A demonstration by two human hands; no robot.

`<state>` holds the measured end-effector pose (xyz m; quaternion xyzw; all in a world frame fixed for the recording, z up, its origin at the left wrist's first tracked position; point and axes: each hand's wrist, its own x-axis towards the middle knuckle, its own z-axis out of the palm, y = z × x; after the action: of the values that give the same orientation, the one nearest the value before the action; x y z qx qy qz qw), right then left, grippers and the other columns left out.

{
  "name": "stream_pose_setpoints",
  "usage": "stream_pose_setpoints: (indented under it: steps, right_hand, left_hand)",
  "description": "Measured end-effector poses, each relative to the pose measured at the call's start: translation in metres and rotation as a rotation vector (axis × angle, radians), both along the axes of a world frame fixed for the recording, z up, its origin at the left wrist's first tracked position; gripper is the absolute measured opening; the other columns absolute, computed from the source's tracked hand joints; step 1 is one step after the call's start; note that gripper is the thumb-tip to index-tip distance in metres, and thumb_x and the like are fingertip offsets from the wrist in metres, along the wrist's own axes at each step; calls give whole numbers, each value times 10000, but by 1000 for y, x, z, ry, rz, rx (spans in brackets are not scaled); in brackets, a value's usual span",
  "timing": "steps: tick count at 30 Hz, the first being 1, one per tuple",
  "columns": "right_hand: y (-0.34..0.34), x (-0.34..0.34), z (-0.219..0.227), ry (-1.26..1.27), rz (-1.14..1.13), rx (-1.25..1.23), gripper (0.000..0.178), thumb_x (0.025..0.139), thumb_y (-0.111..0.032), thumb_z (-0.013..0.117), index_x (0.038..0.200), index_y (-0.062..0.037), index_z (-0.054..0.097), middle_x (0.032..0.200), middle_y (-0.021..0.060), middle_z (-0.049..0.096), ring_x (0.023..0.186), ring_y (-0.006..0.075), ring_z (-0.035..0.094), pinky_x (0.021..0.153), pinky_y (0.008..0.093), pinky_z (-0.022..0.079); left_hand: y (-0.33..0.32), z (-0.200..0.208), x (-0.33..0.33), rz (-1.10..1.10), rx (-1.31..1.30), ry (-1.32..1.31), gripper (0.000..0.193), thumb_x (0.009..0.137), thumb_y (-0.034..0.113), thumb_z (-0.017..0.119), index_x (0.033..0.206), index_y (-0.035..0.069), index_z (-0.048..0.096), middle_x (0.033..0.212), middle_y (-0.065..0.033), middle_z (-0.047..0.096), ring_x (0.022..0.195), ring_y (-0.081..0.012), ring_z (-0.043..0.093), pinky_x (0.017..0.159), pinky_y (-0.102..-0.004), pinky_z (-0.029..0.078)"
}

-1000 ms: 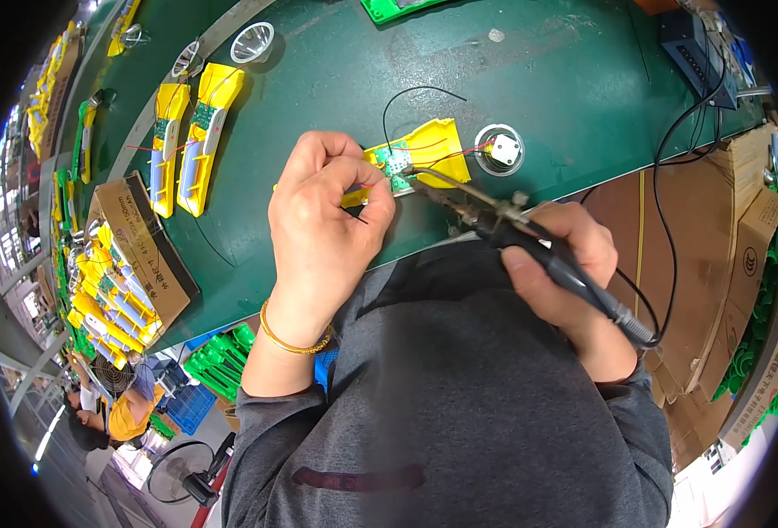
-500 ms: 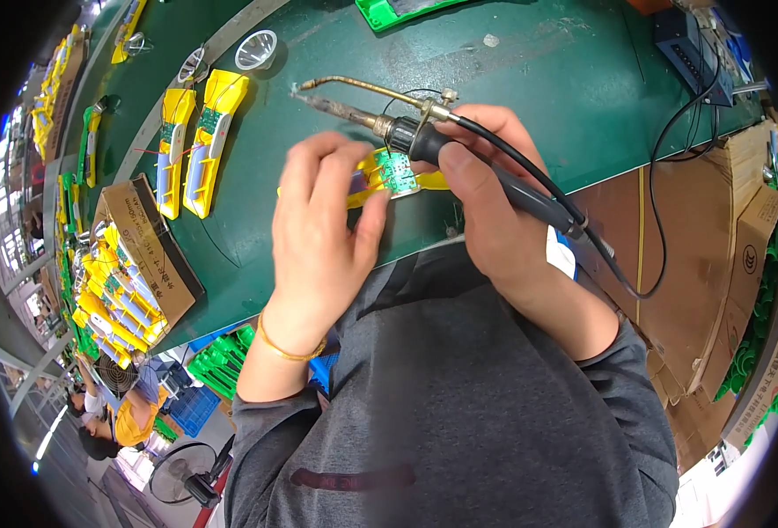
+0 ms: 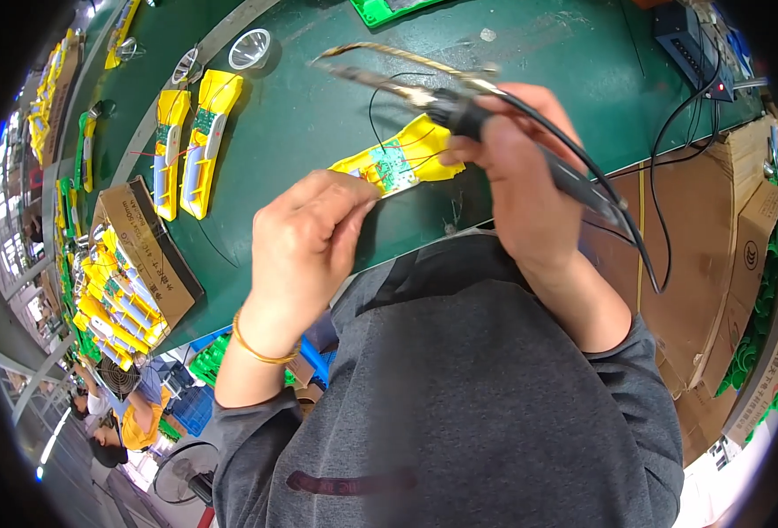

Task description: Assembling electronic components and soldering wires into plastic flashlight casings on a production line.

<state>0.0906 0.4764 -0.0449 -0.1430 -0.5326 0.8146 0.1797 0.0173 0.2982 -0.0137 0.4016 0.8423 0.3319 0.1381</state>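
My right hand (image 3: 534, 180) is wrapped round the dark handle of a soldering iron (image 3: 459, 113); a thin brass-coloured feed tube (image 3: 407, 60) runs above its barrel. The iron's tip is raised, pointing to the far left, and is smeared by motion. Below it on the bench lies a yellow plastic housing (image 3: 435, 145) with a green circuit board (image 3: 396, 167) and thin red and black wires. My left hand (image 3: 305, 224) has its fingers closed at the housing's left end, covering that part.
Two yellow housings (image 3: 209, 141) with blue cells lie at the left, near clear reflector cups (image 3: 250, 49). A cardboard box (image 3: 147, 251) of similar housings stands at the bench's left edge. A blue power unit (image 3: 693, 53), joined to a black cable, sits far right.
My right hand and the iron have moved slightly right, the tip higher. My left hand has shifted down-left and its fingers have closed at the housing, which now shows more and is tilted.
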Motion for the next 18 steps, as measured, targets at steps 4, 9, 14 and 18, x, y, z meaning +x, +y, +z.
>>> stream_pose_setpoints:
  steps: [4, 9, 14, 18]
  right_hand:
    - [27, 31, 0, -10, -39, 52, 169, 870, -64, 515, 1022, 8, 503, 836, 138, 582, 661, 198, 597, 577, 312, 493]
    - [44, 49, 2, -73, 52, 168, 223, 824, -110, 565, 999, 7, 493, 769, 124, 566, 607, 181, 561, 551, 286, 454]
    - [63, 49, 5, -208, 220, 401, 215, 764, -103, 631, 912, 13, 528, 748, 118, 596, 600, 135, 563, 573, 246, 455]
    - [66, 43, 14, -258, 265, 428, 185, 726, -66, 645, 858, 12, 542, 748, 102, 614, 603, 111, 561, 576, 220, 441]
  left_hand:
    - [9, -10, 7, 177, 43, 4, 96, 739, 0, 676, 824, 45, 684, 714, -76, 586, 584, -204, 584, 551, -301, 465]
    - [15, -9, 8, 313, -1, -129, 69, 727, 16, 687, 792, 36, 686, 658, -71, 540, 502, -163, 516, 496, -285, 414]
    - [18, -8, 2, 316, -52, -142, 45, 714, 32, 691, 754, 30, 671, 639, -70, 532, 510, -181, 514, 500, -307, 409]
    - [21, -7, 1, 306, -101, -141, 51, 709, 54, 690, 719, 27, 648, 633, -68, 525, 528, -199, 518, 513, -328, 405]
